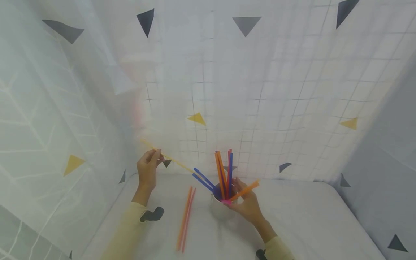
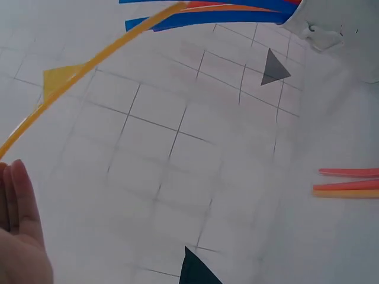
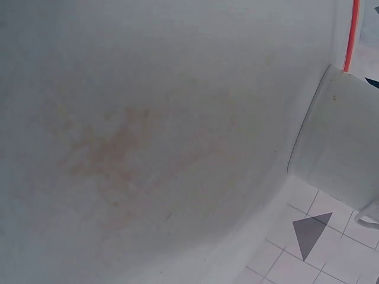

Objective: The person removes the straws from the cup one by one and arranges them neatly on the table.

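A white mug [image 1: 221, 211] stands on the table holding several straws: blue straws [image 1: 204, 182] lean left, orange straws [image 1: 221, 173] rise upright, and other orange straws [image 1: 246, 189] lean right over my right hand. That right hand [image 1: 248, 206] grips the mug's right side near the rim, with a bit of bright pink at the thumb. Up and to the left, my left hand [image 1: 148, 168] pinches a long yellow straw [image 1: 178, 163]. Its far end overlaps the blue straws. In the left wrist view the yellow straw [image 2: 95, 62] slants up toward the mug [image 2: 340, 29]. My right hand is outside the right wrist view.
An orange straw [image 1: 184, 218] and a pink straw [image 1: 189, 220] lie on the white table [image 1: 308, 216], left of the mug. Behind the table hangs a pale cloth [image 1: 247, 90] with grid lines and triangles. The right wrist view shows the mug's handle [image 3: 368, 219].
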### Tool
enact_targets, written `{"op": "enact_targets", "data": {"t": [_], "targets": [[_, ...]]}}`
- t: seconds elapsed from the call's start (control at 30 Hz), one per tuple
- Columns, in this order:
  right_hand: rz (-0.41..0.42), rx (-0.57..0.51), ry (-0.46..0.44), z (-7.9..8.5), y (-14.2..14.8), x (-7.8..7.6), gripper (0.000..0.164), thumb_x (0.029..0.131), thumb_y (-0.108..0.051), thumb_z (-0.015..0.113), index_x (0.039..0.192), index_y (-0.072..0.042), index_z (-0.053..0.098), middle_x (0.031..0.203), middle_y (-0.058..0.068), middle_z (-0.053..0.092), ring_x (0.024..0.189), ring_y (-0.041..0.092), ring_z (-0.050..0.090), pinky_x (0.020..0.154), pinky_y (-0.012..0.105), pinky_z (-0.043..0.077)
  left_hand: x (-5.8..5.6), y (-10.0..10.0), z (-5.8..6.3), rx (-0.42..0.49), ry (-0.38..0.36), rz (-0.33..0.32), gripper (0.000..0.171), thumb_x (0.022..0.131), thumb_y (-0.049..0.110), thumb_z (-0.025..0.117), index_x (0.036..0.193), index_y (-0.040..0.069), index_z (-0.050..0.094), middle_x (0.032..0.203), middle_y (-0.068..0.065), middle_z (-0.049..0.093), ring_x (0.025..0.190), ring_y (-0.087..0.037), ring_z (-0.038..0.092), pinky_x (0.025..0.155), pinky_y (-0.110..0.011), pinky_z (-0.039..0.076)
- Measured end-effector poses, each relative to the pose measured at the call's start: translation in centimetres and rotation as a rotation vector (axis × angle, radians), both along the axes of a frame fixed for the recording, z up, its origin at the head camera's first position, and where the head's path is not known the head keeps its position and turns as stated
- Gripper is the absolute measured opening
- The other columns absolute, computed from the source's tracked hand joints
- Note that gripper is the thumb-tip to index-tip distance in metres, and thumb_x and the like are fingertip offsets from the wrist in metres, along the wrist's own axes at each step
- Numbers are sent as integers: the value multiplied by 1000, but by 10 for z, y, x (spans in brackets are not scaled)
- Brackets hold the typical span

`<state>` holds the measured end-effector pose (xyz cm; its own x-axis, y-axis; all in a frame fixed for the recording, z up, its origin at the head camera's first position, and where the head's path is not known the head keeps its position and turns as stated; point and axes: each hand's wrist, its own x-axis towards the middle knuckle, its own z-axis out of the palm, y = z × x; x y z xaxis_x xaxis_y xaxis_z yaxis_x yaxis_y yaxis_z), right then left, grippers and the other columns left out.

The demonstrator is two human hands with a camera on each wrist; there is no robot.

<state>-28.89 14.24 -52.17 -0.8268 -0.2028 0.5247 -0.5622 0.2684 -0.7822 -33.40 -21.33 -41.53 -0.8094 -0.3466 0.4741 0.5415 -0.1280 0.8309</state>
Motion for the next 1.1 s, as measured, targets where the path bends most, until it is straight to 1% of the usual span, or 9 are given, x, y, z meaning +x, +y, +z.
{"op": "enact_targets", "data": {"t": [0.13, 0.27, 0.4, 0.57, 0.7, 0.73, 0.8, 0.93, 1.1], "targets": [[-7, 13, -35, 7, -1, 6, 95, 69, -6, 89, 147, 3, 36, 139, 25, 50, 124, 40, 52, 99, 49, 43, 1, -10, -4, 90, -17, -13, 33, 93, 16, 68, 103, -15, 60, 93, -16, 66, 84, -21, 66, 83, -40, 57], [-12, 33, -30, 9, -1, 7, 95, 69, -7, 88, 147, 1, 36, 139, 25, 50, 125, 39, 52, 100, 50, 43, -3, -20, -14, 106, -33, -10, 34, 94, 15, 67, 105, -16, 58, 97, -16, 66, 87, -22, 66, 84, -36, 57], [-20, 42, -21, 9, -1, 8, 94, 70, -9, 89, 148, 0, 36, 139, 24, 51, 124, 39, 52, 99, 51, 44, -5, -27, -29, 58, -102, 15, 32, 93, 18, 68, 103, -12, 60, 97, -11, 64, 90, -23, 65, 85, -32, 57], [-18, 33, -35, 10, -2, 7, 94, 70, -10, 89, 148, 0, 36, 140, 22, 51, 125, 39, 52, 100, 48, 43, -6, -32, -50, 25, -212, 17, 35, 91, 23, 70, 107, -7, 64, 98, -9, 66, 92, -25, 66, 86, -32, 57], [-25, 25, -33, -8, 2, -4, 97, 69, -18, 90, 150, -9, 36, 143, 13, 51, 126, 30, 53, 101, 41, 43, -8, -32, -66, -38, -301, 9, 42, 90, 30, 71, 113, -4, 66, 101, -9, 67, 93, -22, 66, 86, -31, 56], [-24, 16, -25, -11, 3, -6, 97, 69, -18, 90, 150, -10, 37, 143, 13, 51, 126, 30, 54, 101, 41, 43, -8, -32, -70, -63, -324, 8, 42, 90, 32, 71, 114, -3, 66, 102, -8, 67, 92, -20, 66, 85, -30, 56], [-21, 9, -3, -13, 4, -8, 96, 69, -17, 90, 149, -8, 38, 143, 14, 51, 124, 30, 55, 101, 42, 43, -9, -31, -78, -100, -366, -5, 45, 91, 33, 70, 117, -2, 66, 104, -7, 68, 96, -22, 65, 85, -29, 56], [-3, 5, -3, 4, 1, 3, 93, 69, -8, 89, 147, 1, 38, 141, 23, 49, 123, 38, 54, 100, 46, 42, -9, -27, -93, -144, -416, -32, 42, 92, 30, 69, 118, -3, 65, 104, -8, 67, 98, -25, 64, 85, -29, 57], [-13, 37, -40, 11, 1, 8, 91, 72, -9, 87, 147, 0, 37, 142, 22, 49, 125, 36, 52, 102, 46, 42, -5, -17, -111, -218, -471, -54, 37, 92, 25, 69, 115, -4, 67, 106, -18, 67, 94, -24, 66, 82, -28, 58]]}}
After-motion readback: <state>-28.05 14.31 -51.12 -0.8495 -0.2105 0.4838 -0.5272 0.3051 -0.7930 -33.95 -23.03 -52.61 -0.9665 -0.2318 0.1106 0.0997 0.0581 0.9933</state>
